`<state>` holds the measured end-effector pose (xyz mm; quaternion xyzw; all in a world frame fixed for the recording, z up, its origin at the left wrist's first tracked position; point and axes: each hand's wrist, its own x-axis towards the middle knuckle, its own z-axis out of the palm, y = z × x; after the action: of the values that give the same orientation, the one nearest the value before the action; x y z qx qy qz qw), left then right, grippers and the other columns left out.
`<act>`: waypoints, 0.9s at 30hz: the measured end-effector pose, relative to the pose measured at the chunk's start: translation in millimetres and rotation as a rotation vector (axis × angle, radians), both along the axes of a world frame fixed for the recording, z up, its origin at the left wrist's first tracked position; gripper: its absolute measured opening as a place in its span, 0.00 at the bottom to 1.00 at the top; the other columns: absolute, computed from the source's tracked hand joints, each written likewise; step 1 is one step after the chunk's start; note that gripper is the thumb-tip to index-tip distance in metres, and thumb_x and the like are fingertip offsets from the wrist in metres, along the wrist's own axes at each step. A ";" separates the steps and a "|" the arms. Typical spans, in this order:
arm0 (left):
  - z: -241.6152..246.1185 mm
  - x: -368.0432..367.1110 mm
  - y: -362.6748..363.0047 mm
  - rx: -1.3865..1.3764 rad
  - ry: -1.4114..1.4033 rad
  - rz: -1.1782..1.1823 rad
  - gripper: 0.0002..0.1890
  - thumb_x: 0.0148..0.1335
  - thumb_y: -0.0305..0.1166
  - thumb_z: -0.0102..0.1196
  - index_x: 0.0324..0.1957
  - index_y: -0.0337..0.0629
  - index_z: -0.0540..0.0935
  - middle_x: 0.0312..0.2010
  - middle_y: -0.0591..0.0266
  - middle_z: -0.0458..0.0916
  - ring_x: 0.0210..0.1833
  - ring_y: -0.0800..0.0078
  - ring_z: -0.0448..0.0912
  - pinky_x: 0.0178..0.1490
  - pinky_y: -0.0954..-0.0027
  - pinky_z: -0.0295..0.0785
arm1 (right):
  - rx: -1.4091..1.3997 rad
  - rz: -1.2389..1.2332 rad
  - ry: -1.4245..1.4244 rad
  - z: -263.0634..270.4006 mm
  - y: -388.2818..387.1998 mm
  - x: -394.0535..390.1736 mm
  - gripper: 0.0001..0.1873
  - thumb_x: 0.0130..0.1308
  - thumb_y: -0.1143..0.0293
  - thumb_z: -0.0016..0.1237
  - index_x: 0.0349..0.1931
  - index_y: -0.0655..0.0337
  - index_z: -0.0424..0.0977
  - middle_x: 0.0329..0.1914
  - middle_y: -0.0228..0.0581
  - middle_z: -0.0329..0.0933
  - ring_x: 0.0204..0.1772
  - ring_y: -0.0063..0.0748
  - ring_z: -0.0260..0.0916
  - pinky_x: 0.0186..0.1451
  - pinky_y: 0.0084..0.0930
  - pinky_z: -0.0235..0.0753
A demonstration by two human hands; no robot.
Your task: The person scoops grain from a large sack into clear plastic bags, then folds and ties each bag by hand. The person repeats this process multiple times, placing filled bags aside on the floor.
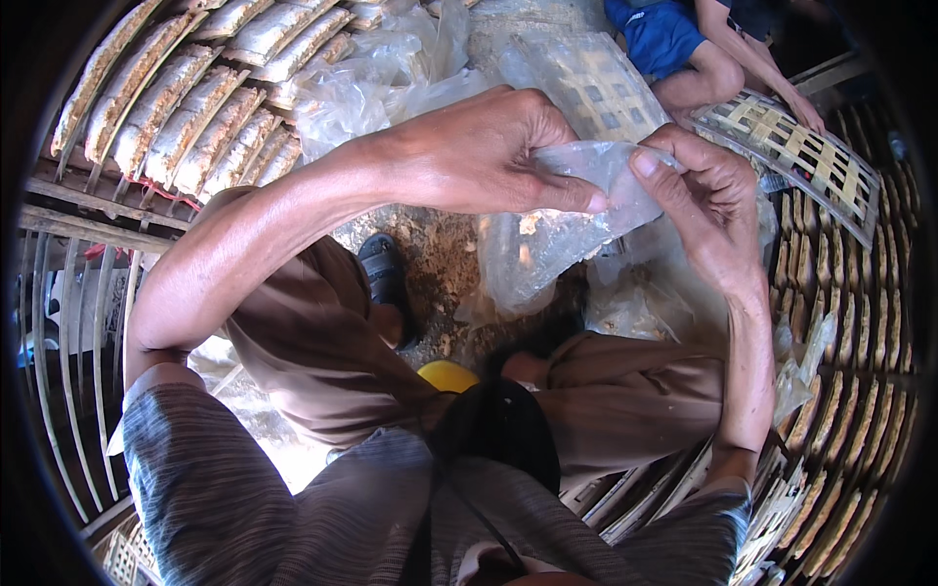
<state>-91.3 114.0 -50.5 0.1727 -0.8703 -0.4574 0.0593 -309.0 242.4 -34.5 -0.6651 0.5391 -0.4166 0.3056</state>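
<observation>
A thin clear plastic sheet (623,192) is stretched between my two hands, above my bent knees. My left hand (506,157) pinches its edge between thumb and fingers, knuckles turned up. On the other side, my right hand (707,194) grips the sheet's corner under the thumb. The lower part of the plastic hangs in loose folds, with small pale crumbs showing around it. More crumpled clear plastic (645,308) lies below my right hand. Just beyond my hands, a lattice tray (586,88) shows through a plastic covering.
Crusty whitish slabs (198,110) stand in rows on slatted racks at left; more rows (857,315) fill the right. Loose plastic (381,80) is heaped at the far left-centre. A co-worker's hand (806,113) touches a woven lattice tray (799,157). My sandal (385,271) rests on the crumb-strewn floor.
</observation>
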 end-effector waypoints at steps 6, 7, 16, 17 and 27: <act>-20.7 5.5 -5.8 0.003 0.218 0.024 0.16 0.69 0.41 0.72 0.32 0.35 0.89 0.21 0.67 0.81 0.27 0.80 0.77 0.33 0.67 0.71 | 0.068 -0.028 -0.144 7.0 -6.1 -17.7 0.09 0.78 0.67 0.58 0.39 0.63 0.85 0.30 0.27 0.83 0.32 0.11 0.74 0.32 0.18 0.71; -14.5 5.3 -5.0 0.006 0.213 0.050 0.16 0.69 0.41 0.72 0.33 0.36 0.89 0.21 0.67 0.80 0.27 0.80 0.77 0.33 0.67 0.71 | 0.069 -0.032 -0.181 5.7 -5.9 -19.5 0.09 0.78 0.66 0.59 0.40 0.63 0.85 0.30 0.27 0.83 0.32 0.11 0.73 0.32 0.18 0.71; -0.5 13.5 -10.0 -0.141 0.011 -0.021 0.11 0.70 0.33 0.67 0.40 0.33 0.90 0.29 0.60 0.87 0.33 0.76 0.84 0.40 0.67 0.78 | 0.155 -0.078 0.086 1.6 -5.6 -18.7 0.15 0.79 0.60 0.58 0.46 0.65 0.85 0.33 0.29 0.84 0.34 0.15 0.75 0.40 0.20 0.75; -0.7 15.3 -10.4 -0.120 0.021 -0.030 0.11 0.70 0.33 0.68 0.41 0.33 0.90 0.30 0.59 0.88 0.34 0.76 0.85 0.41 0.67 0.79 | 0.172 -0.075 0.050 0.7 -5.8 -19.6 0.16 0.79 0.60 0.58 0.47 0.66 0.85 0.34 0.29 0.84 0.35 0.15 0.75 0.42 0.20 0.75; -5.0 19.9 -15.7 -0.012 0.074 -0.007 0.11 0.68 0.32 0.71 0.46 0.33 0.90 0.35 0.57 0.90 0.40 0.74 0.87 0.49 0.67 0.82 | 0.249 -0.283 -0.157 -5.0 -5.5 -37.7 0.26 0.73 0.57 0.61 0.57 0.75 0.80 0.39 0.36 0.85 0.45 0.23 0.78 0.57 0.26 0.75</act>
<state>-71.4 98.3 -55.5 0.1523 -0.8710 -0.4583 0.0907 -346.7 236.9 -39.5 -0.5053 0.6491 -0.4362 0.3649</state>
